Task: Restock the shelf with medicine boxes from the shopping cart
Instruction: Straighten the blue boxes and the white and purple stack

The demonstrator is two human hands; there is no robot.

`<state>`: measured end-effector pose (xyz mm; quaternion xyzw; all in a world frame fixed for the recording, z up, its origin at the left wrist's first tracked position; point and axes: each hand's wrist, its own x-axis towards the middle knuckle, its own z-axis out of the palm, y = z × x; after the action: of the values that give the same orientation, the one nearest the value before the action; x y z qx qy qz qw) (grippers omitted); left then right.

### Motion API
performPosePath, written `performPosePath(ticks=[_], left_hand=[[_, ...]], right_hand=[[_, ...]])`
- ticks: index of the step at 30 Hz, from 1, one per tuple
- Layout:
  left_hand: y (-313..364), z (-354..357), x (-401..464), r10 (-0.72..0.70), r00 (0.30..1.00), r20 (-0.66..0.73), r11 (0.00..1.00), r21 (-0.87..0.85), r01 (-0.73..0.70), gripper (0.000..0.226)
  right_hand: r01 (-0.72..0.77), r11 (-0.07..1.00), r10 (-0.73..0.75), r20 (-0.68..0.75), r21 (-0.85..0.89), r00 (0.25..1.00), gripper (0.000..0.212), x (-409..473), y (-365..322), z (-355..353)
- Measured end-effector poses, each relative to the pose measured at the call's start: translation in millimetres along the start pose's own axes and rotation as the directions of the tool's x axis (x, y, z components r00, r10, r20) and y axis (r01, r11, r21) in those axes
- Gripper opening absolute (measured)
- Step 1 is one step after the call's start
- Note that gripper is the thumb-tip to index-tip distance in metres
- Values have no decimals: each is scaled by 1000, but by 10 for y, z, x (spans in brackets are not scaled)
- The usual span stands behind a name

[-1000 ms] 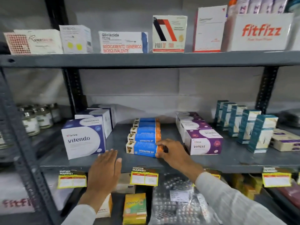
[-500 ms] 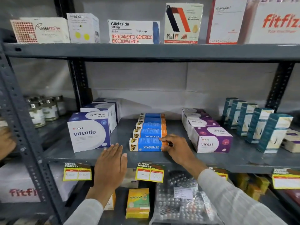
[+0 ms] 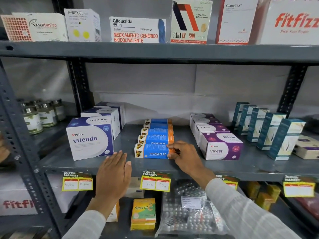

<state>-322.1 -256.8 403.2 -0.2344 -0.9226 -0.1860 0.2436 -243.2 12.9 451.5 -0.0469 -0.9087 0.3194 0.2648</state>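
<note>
- The right hand (image 3: 185,156) pinches the orange right end of the nearest blue-and-orange Vivalyn EF cardboard box (image 3: 152,151), which lies flat at the near end of a row of like boxes (image 3: 158,131) running toward the back of the grey metal shelf (image 3: 189,167).
- The left hand (image 3: 114,171) is spread flat and empty, fingers together, hovering over the shelf's near edge between that box and the white-and-purple Vitendo carton (image 3: 89,138).
- Risk, as I judge it: a push from the right end alone could skew the box out of line or nudge it toward the near lip, where it might slide off.
- A careless sweep to the right could knock the purple Viresi carton (image 3: 221,146) just beside the hand.
- The shopping cart is out of view, so the remaining stock cannot be judged.
- The right fingertips partly cover the box's end; the far boxes' labels are too small to read.
</note>
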Motion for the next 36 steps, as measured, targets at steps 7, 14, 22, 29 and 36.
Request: performPosePath(ticks=[7, 14, 22, 29, 36], left_hand=[[-1, -29, 2, 3, 1000, 7, 1000, -26, -3, 72], [-212, -555, -143, -275, 905, -326, 833, -550, 55, 44], [-970, -1054, 234, -499, 864, 62, 384, -878, 285, 45], [-1196, -1066, 457, -278, 919, 279, 212, -915, 342, 60], [-1505, -973, 644, -222, 919, 325, 184, -912, 367, 87]], right_hand=[[10, 1000, -10, 12, -26, 1000, 40, -28, -51, -33], [112, 983, -138, -183, -145, 973, 36, -130, -596, 95], [-219, 857, 99, 269, 467, 958, 64, 229, -1756, 1086], [-264, 788, 134, 262, 557, 956, 45, 381, -1810, 1585], [-326, 684, 190, 272, 653, 943, 31, 379, -1810, 1734]])
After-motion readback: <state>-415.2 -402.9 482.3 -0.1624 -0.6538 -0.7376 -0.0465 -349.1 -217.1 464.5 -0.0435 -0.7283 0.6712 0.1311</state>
